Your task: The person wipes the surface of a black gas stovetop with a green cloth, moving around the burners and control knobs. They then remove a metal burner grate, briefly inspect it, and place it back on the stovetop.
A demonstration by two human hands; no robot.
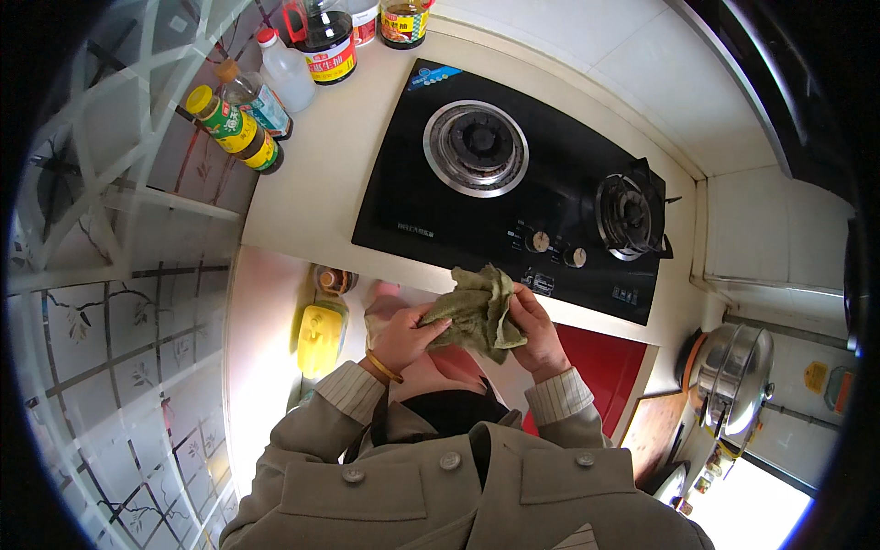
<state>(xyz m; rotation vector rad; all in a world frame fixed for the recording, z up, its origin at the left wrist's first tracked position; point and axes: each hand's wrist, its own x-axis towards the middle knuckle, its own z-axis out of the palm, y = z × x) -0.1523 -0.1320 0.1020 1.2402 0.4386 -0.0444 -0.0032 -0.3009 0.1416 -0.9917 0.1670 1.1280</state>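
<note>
A crumpled olive-green cloth (474, 313) is held up between both hands, in front of the counter's front edge. My left hand (402, 338), with a yellow bangle at the wrist, grips its left side, thumb on top. My right hand (535, 330) pinches its right side between thumb and fingers. Just beyond the cloth lies a black glass gas stove (440, 213). Its left burner (476, 148) has no pot support on it, while a black pot support (629, 210) sits on the right burner. Two stove knobs (538, 241) are near the front edge.
Sauce bottles (234, 130), a whitish plastic bottle (287, 72) and a large dark sauce jug (330, 48) line the counter's left back. A yellow container (322, 340) stands below the counter. Steel lidded cookware (732, 378) is at the right; a range hood edge (749, 103) overhangs there.
</note>
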